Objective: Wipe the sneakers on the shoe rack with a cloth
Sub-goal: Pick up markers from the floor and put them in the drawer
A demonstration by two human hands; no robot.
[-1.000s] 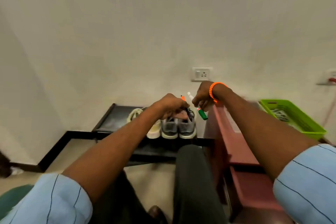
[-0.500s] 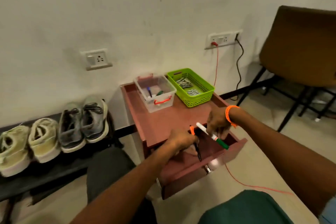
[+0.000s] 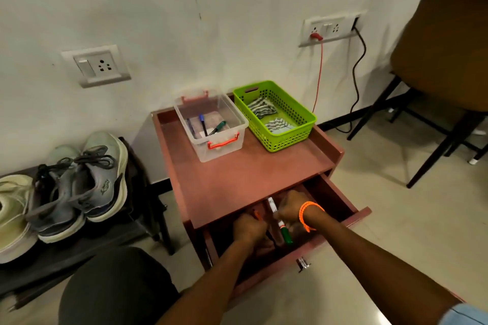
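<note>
A pair of grey sneakers (image 3: 79, 182) stands on the black shoe rack (image 3: 87, 248) at the left, beside a pale cream pair (image 3: 12, 216). Striped cloths (image 3: 261, 109) lie in a green basket (image 3: 287, 134) on the red side table (image 3: 237, 174). Both hands are down inside the table's open drawer (image 3: 340, 198). My left hand (image 3: 248, 228) grips an orange-capped pen (image 3: 256, 215). My right hand (image 3: 291, 208), with an orange band at the wrist, holds a white marker with a green cap (image 3: 280, 221).
A clear plastic box (image 3: 232, 124) with several pens stands next to the basket. A brown chair (image 3: 446, 42) is at the right, with red and black cables running down from a wall socket (image 3: 327, 29). My knee (image 3: 113, 287) is low in the middle.
The view has swung from the shoe rack to the side table and come closer. Both hands, still holding their pens, have dropped from above the table into the open drawer.
</note>
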